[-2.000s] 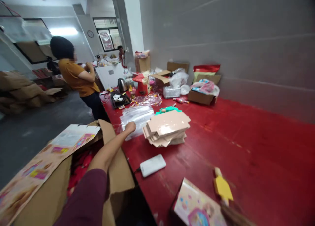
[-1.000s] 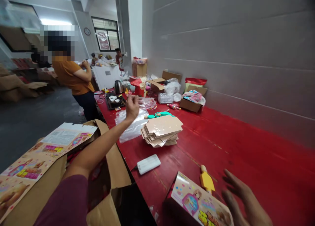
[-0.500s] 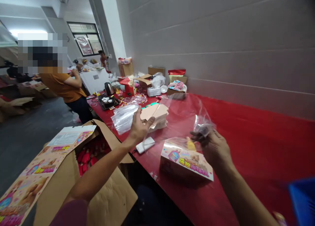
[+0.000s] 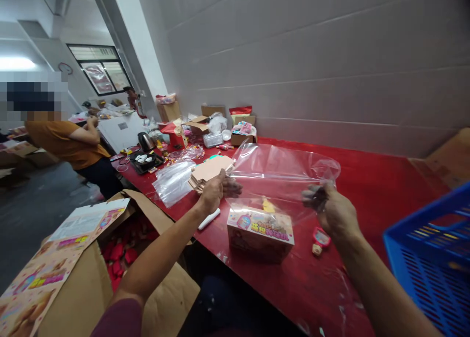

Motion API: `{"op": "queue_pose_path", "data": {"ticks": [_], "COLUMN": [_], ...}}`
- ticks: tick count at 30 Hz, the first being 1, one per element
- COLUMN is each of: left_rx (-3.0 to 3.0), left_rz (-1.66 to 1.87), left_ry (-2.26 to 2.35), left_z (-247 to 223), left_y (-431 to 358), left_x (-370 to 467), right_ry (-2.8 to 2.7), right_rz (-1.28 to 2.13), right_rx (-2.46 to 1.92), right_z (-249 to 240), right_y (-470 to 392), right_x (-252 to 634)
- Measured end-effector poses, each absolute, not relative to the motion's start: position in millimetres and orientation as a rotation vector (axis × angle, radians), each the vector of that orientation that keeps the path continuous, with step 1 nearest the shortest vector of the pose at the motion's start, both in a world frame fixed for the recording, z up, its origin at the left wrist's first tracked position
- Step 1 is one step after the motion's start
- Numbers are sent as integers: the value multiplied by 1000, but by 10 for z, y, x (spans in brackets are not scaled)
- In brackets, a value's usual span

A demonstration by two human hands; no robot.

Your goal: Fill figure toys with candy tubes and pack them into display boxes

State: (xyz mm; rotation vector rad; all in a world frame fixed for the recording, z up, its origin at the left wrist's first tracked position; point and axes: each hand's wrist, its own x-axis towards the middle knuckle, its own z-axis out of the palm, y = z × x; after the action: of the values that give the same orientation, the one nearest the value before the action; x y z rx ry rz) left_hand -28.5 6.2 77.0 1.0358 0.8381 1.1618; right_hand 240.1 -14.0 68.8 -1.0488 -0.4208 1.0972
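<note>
Long red tabletop here, its far edge running along a gray tiled wall, and 1 co-worker in an orange top off past the left end. Count: 1 clear plastic bag stretched out above the near half, 1 printed box right below it, 1 stack of card blanks, 1 kettle toward the left end, plus a pile of flat bags I can't count. Left hand pinches the bag's left side, right hand its right; can't tell if the fingers are inside. The box sits near the near edge, an open carton just beyond that edge. Wide red stretch between bag and wall; blue crate bounds the right.
</note>
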Motion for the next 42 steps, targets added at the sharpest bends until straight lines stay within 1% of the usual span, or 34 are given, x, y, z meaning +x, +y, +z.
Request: {"op": "queue_pose_path", "data": {"ticks": [4, 7, 9, 10, 12, 13, 14, 15, 17, 19, 21, 23, 25, 28, 30, 32, 33, 34, 36, 38, 40, 42], "left_rx": [1117, 994, 910, 883, 855, 848, 845, 847, 883, 920, 912, 873, 791, 633, 644, 839, 1003, 1196, 1619, 2014, 2393, 2791], "left_rz": [1268, 1238, 1193, 1197, 1259, 1296, 1328, 1343, 1329, 1303, 1302, 1388, 1534, 1741, 1798, 1801, 1789, 1764, 1650, 1456, 1212, 901], "left_ry": [977, 877, 806, 789, 783, 783, 779, 771, 741, 698, 676, 709, 788, 912, 975, 1019, 1032, 1036, 1008, 978, 989, 1016], "left_z": [742, 771, 814, 837, 876, 890, 900, 905, 902, 889, 881, 899, 960, 1098, 1165, 1189, 1191, 1192, 1207, 1248, 1299, 1330], "left_y": [62, 73, 62, 51, 21, 0, -25, -55, -132, -220, -285, -282, -199, -6, 105, 169, 178, 171, 115, 15, -110, -234], "left_x": [-209, -240, -274, -284, -277, -256, -223, -178, -65, 45, 103, 67, -81, -425, -601, -648, -620, -563, -397, -220, -92, -57], "right_ry": [-469, -533, -659, -720, -826, -904, -1023, -1178, -1465, -1582, -1560, -1508, -1416, -1154, -1133, -1282, -1378, -1462, -1626, -1834, -2009, -2054], "right_rz": [1043, 910, 644, 449, 31, -78, -79, 1, 372, 722, 871, 856, 720, 482, 473, 442, 352, 205, -136, -338, -383, -304], "right_rx": [-1098, -1226, -1325, -1349, -1330, -1305, -1280, -1253, -1172, -1054, -964, -938, -994, -1173, -1342, -1489, -1498, -1449, -1213, -968, -865, -958], "right_z": [709, 708, 715, 726, 768, 795, 822, 847, 881, 886, 871, 832, 755, 554, 417, 362, 383, 439, 624, 829, 965, 1003], "right_y": [-107, -47, -55, -88, -208, -282, -351, -406, -448, -407, -342, -285, -211, -21, 94, 121, 94, 46, -68, -126, -78, 35], "right_x": [2370, 2410, 2435, 2430, 2357, 2283, 2185, 2068, 1805, 1570, 1425, 1399, 1480, 1692, 1800, 1833, 1819, 1790, 1714, 1669, 1695, 1789]}}
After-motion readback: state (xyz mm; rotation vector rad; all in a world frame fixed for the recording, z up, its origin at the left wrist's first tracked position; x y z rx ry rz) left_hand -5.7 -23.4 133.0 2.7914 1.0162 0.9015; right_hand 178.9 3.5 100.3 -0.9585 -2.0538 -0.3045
